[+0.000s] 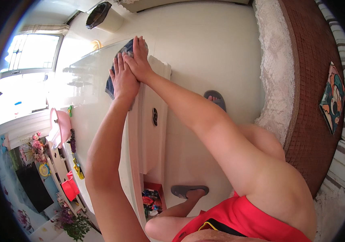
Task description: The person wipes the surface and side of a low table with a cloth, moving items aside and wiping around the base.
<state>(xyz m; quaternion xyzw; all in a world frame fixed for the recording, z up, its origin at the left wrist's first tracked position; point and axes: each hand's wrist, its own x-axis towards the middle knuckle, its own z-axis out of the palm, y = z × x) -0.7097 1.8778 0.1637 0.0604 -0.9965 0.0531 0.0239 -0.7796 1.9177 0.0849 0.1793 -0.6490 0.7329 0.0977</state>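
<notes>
A dark blue-grey cloth lies on the glossy white tabletop, near its far right corner. My left hand presses flat on the cloth with its fingers stretched forward. Just beyond it, my right hand also rests on the cloth, its thumb side meeting the fingers of my left hand. Both palms face down, so their undersides are hidden. Below the table edge is a white drawer front with a dark handle.
A pink basket and toys line the table's left side. An open compartment holds a red box of small toys. A lined bin stands at the far end. Slippered feet are on the floor; a sofa with a brown cover is at right.
</notes>
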